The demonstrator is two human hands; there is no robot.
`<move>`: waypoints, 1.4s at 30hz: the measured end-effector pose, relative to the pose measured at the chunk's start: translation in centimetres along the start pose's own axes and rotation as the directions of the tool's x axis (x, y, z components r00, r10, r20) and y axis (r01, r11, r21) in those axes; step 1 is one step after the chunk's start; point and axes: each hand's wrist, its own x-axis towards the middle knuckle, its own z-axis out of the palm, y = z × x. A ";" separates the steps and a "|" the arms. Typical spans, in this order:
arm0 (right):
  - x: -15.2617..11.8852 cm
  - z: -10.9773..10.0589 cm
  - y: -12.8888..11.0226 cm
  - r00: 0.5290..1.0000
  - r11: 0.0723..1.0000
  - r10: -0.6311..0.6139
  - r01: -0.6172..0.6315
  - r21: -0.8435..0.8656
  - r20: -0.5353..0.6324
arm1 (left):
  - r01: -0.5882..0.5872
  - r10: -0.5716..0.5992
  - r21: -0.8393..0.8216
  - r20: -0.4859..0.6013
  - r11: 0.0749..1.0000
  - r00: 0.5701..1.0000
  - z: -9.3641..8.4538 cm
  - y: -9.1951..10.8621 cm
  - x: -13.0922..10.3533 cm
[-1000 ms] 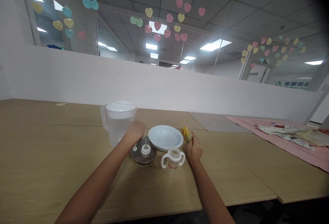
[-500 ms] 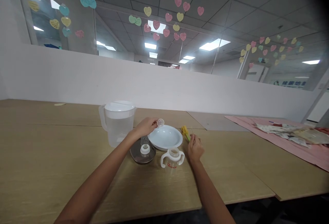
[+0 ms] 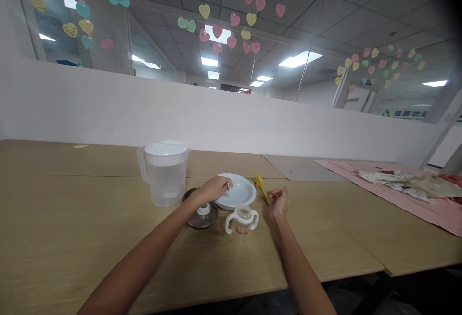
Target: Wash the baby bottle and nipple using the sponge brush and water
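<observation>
My left hand [image 3: 214, 188] is closed on a small clear round bottle part [image 3: 231, 184], held over the white bowl [image 3: 236, 194]. To the right of the bowl, my right hand [image 3: 278, 202] is raised with its fingers curled; what they hold, if anything, I cannot make out. Beside it lies a yellow sponge brush [image 3: 258, 181] with a green handle. A clear baby bottle [image 3: 241, 223] with two white handles stands uncapped in front of the bowl. Under my left wrist is a dark metal tray [image 3: 199, 223] with a white-ringed bottle top [image 3: 204, 209] on it.
A lidded clear pitcher [image 3: 166, 180] of water stands at the left, behind my left forearm. On the right, a pink cloth [image 3: 339, 173] carries papers and bags [image 3: 393, 183]. A low white wall [image 3: 216, 122] with glass above runs along the table's back.
My left hand has moved right and down with the clear bottle part, from the bowl's rim to over its inside. My right hand has shifted slightly right and turned, away from the brush.
</observation>
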 end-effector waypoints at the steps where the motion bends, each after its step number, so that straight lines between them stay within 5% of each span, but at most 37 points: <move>1: 0.4 -0.2 0.0 0.997 0.997 0.024 -0.028 0.065 0.070 | 0.016 -0.016 0.036 -0.001 0.999 1.000 0.2 0.0 0.0; 5: 0.8 -0.3 0.0 0.953 0.977 0.090 -0.140 0.160 0.288 | 0.058 -0.059 0.106 0.003 0.993 0.998 0.9 -0.1 0.1; 11: -0.3 0.9 0.0 0.878 0.937 0.188 -0.295 0.189 0.440 | 0.055 -0.059 0.159 0.015 0.986 0.998 1.2 0.3 0.0; 31: -0.4 0.6 1.0 0.883 0.916 0.252 -0.349 0.196 0.396 | 0.010 -0.001 0.077 -0.110 0.997 0.994 2.9 -0.6 1.0; 42: -0.6 0.4 0.4 0.795 0.838 0.370 -0.509 0.197 0.481 | -0.090 0.070 -0.077 -0.234 0.993 0.970 3.1 -0.5 1.1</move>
